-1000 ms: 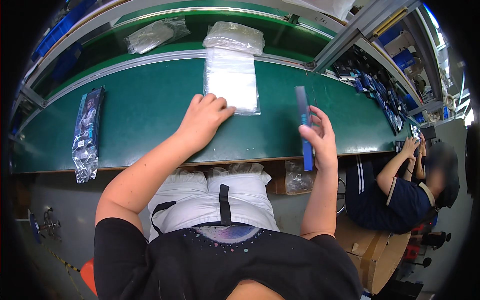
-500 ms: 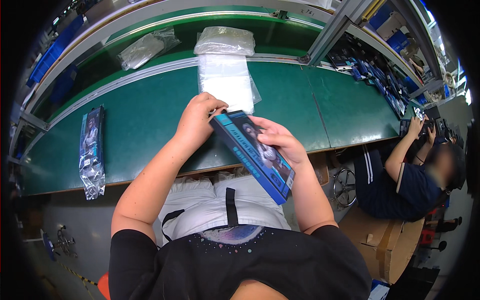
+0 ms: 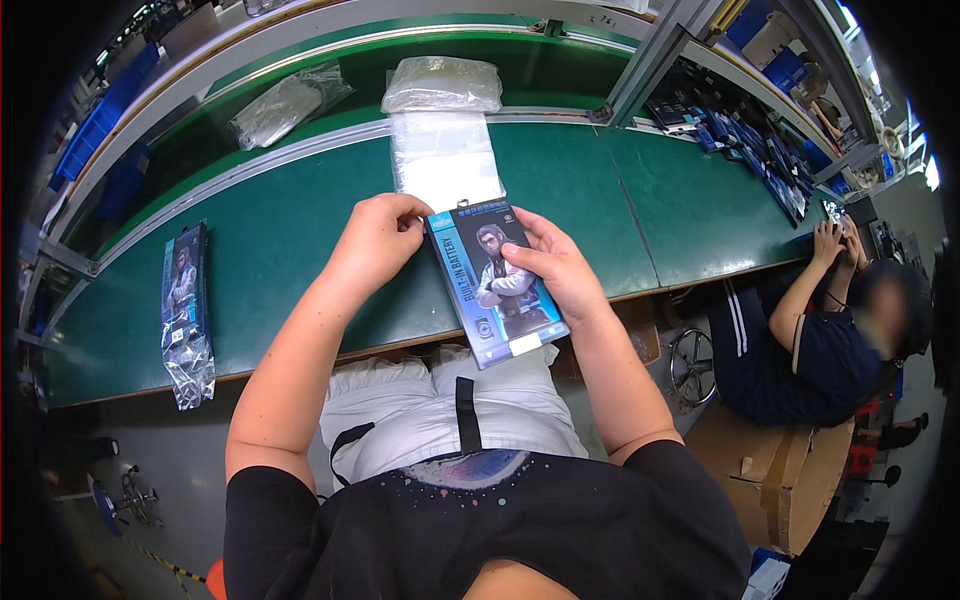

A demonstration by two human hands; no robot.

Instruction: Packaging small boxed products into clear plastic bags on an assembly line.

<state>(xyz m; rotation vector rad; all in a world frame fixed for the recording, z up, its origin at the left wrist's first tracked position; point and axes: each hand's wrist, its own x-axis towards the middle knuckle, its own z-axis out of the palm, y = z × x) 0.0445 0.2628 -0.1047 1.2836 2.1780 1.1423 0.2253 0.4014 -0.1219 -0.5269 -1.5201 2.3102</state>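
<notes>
A flat dark box (image 3: pixel 505 262) with blue edging and a printed picture of a person is held over the near table edge. My right hand (image 3: pixel 562 268) grips its right side, thumb on the front face and fingers behind. Beside the box's upper left corner, my left hand (image 3: pixel 385 235) has its fingers curled in a pinch; whatever lies between them is hidden. Just beyond both hands, a stack of clear plastic bags (image 3: pixel 445 155) lies flat on the green table. A similar box (image 3: pixel 186 275) in a clear bag rests at the left, the bag's loose end hanging over the edge.
Folded clear bags (image 3: pixel 440 84) sit at the back, with another bag bundle (image 3: pixel 285 108) to their left. Many boxes (image 3: pixel 745 150) are piled at the far right behind a metal post (image 3: pixel 650 65). A co-worker (image 3: pixel 825 340) sits at the right, near a cardboard box (image 3: pixel 745 460).
The box has turned so that its printed front faces up, and its lower end has swung up and left. My left hand has drawn slightly left of its corner.
</notes>
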